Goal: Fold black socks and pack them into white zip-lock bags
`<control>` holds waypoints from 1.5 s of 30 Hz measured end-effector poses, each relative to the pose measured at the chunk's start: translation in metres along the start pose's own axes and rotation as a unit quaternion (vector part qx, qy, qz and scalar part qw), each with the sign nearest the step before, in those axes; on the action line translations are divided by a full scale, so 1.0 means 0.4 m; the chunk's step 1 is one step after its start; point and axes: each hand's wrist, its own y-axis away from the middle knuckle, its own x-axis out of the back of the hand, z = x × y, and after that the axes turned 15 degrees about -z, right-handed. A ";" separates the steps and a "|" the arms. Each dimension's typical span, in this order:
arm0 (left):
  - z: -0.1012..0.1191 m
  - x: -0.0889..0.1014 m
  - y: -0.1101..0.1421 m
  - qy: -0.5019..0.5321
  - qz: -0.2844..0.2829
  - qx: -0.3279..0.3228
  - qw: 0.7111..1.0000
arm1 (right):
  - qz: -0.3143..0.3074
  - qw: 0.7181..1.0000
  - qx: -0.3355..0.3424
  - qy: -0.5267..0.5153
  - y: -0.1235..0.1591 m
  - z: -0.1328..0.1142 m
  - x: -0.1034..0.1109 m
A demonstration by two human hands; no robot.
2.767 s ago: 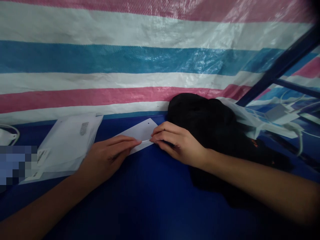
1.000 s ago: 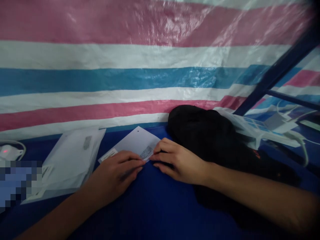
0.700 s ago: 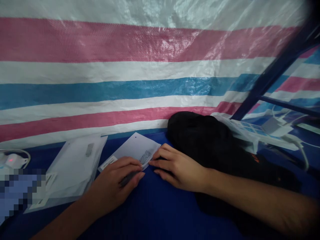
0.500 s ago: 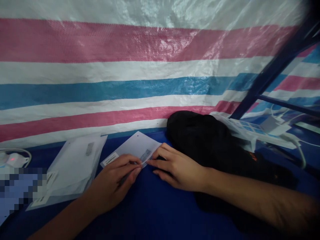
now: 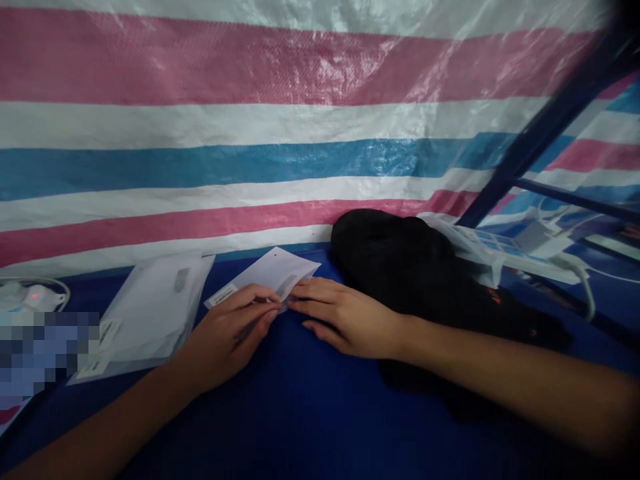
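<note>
A small clear plastic bag [image 5: 270, 270] with a white sheet inside lies tilted on the blue surface. It has a barcode label at its left corner and a small hole near its far corner. My left hand [image 5: 240, 333] pinches the bag's near edge between thumb and fingers. Against the near right edge, my right hand [image 5: 345, 317] rests with fingers stretched out, its thumb apart from the bag. The right fingers cover part of that edge. Left of my left hand lies a stack of similar bags [image 5: 155, 300] with white sheets and labels.
A black cloth item [image 5: 400, 267] with orange lettering lies beyond my right forearm. Farther right are a white power strip [image 5: 530, 257] with plugs and cables, and a blue metal frame [image 5: 520, 167]. A striped tarp [image 5: 250, 167] hangs behind. A white device with a red light [image 5: 37, 297] sits at left.
The view has tilted slightly down, so things appear higher. My right fingers have flattened against the bag's edge, while my left hand keeps its pinch.
</note>
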 end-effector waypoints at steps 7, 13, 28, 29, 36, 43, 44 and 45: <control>-0.014 -0.012 0.019 -0.012 -0.002 0.011 1.000 | 0.003 1.000 -0.006 -0.003 0.000 -0.003 -0.001; -0.021 -0.018 0.018 -0.039 0.008 0.006 0.999 | -0.012 0.999 -0.022 -0.040 -0.001 -0.005 0.000; 0.004 -0.020 0.010 -0.088 0.031 -0.051 0.994 | -0.002 0.998 0.007 -0.068 0.015 0.012 -0.028; 0.005 -0.021 0.012 -0.090 0.024 -0.057 0.994 | -0.004 0.997 0.019 -0.071 0.016 0.013 -0.031; -0.002 -0.007 0.026 -0.079 0.061 -0.013 0.995 | 0.018 0.990 -0.016 -0.140 0.006 -0.010 -0.006; -0.022 -0.003 0.010 -0.004 0.079 0.164 0.983 | 0.022 0.990 -0.022 -0.135 0.007 -0.015 0.001; -0.025 -0.005 0.009 0.013 0.067 0.172 0.983 | 0.016 0.990 -0.027 -0.134 0.007 -0.015 0.000; -0.028 -0.008 0.010 0.027 0.059 0.176 0.982 | 0.010 0.990 -0.031 -0.136 0.008 -0.015 -0.001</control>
